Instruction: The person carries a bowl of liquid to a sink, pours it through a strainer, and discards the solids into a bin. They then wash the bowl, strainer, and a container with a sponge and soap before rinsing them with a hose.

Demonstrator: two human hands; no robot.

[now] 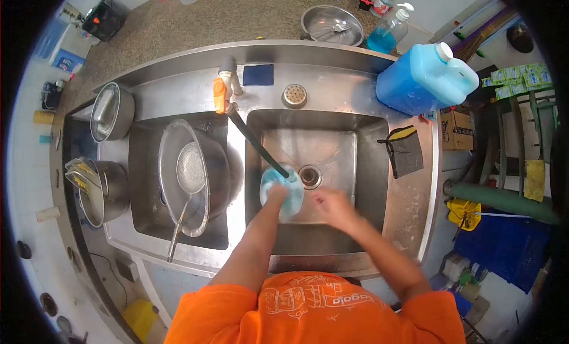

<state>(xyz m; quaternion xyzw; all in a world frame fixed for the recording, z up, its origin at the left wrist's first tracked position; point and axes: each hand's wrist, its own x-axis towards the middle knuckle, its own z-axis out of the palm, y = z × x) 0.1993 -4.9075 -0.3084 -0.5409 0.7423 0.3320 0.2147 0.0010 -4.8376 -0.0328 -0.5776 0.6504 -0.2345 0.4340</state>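
Note:
In the right basin point(332, 148) of the steel sink, my left hand point(277, 194) is closed on a pale blue, see-through plastic container point(290, 207), blurred by motion. The end of a dark hose point(261, 148) hangs right over this container. Its fingers are partly hidden against the plastic. To the right, apart from the container, my right hand point(335, 207) is over the basin with its fingers curled in. Motion smears it a little, and whatever it may hold cannot be made out. The round drain point(310, 177) lies between the two hands.
A large metal basin point(218, 172) with a strainer point(191, 169) stands in the left sink bowl. Metal pots point(112, 190) sit at the far left. A blue liquid jug point(415, 80) and a grey cloth pouch point(406, 152) are at the right. An orange-handled tap point(220, 95) rises behind.

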